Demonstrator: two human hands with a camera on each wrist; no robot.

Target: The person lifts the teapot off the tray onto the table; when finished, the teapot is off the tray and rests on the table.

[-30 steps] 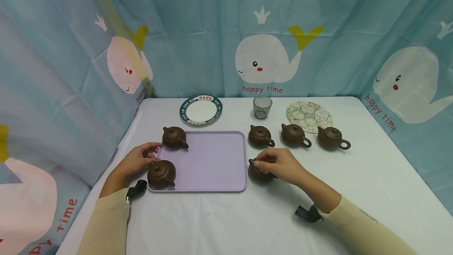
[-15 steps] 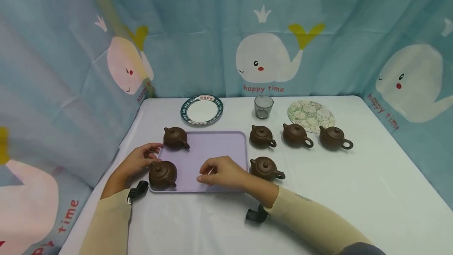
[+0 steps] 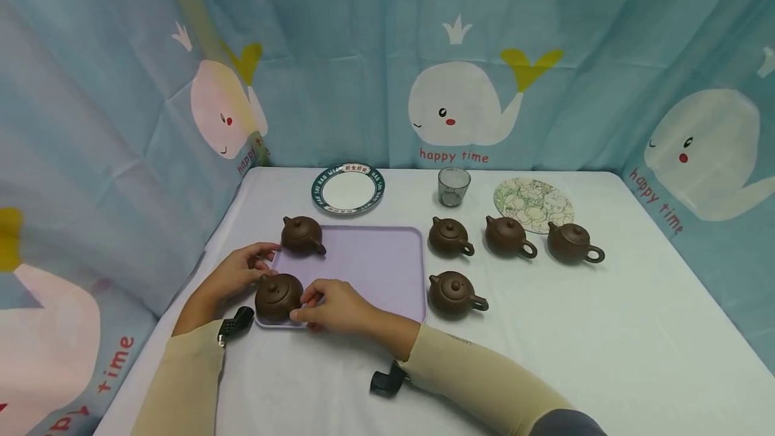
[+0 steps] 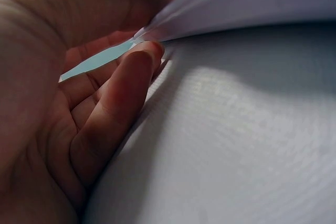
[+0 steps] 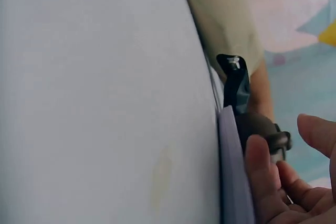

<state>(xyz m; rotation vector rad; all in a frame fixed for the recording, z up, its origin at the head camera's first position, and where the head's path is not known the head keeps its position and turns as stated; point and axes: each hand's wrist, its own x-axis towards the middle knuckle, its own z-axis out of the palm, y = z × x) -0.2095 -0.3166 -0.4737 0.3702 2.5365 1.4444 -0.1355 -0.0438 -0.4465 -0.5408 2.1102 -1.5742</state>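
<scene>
In the head view, a lilac tray carries two dark brown teapots at its left side. My left hand pinches the tray's left edge, with the thumb above and fingers below in the left wrist view. The front teapot sits at the tray's near left corner. Reaching across the tray, my right hand has its fingertips right at this teapot's right side. Thumb and fingers stand apart around its handle in the right wrist view. The other teapot stands at the far left corner.
Right of the tray are a near teapot and a row of three more. Behind stand a green-rimmed plate, a glass cup and a round patterned mat. A printed curtain encloses the white table.
My right hand has left the near teapot beside the tray and swung left over the tray to the front teapot. The left hand keeps its place on the tray edge.
</scene>
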